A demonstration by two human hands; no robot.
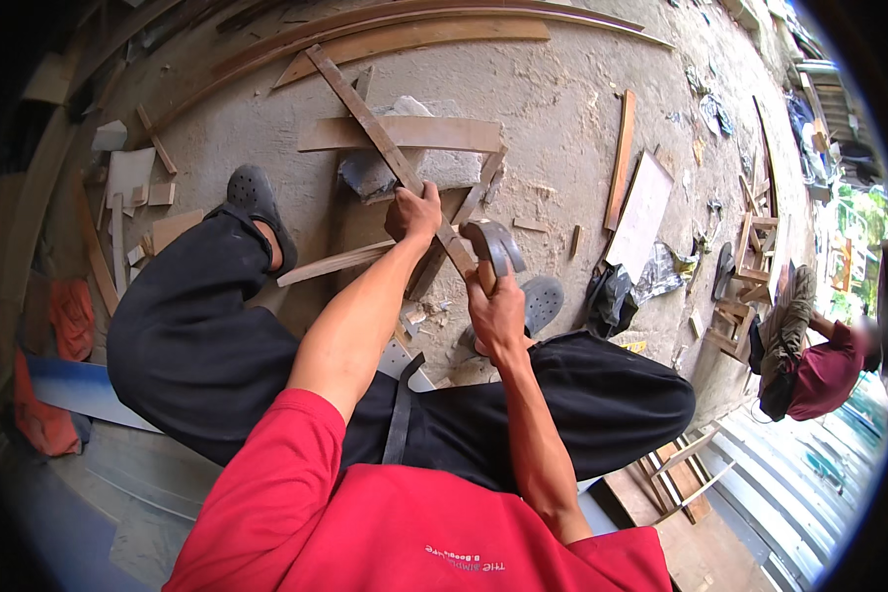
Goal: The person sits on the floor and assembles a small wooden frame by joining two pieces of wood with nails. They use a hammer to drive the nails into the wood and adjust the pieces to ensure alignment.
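Bright daylight, pale glare at far right, strong fisheye curvature toward black edges.

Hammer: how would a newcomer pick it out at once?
Find the black trousers, then the right hand above them in view. The hammer is gripped in that hand, beside the near end of a long wooden strip. Its curved metal head sets it apart from that strip.

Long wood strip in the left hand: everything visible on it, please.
The strip is narrow, straight and brown, apparently bare wood. It slants from upper left to lower right, crossing over a wider board; contact there is unclear. The left hand grips it past its middle, toward the lower end, which sits by the hammer.
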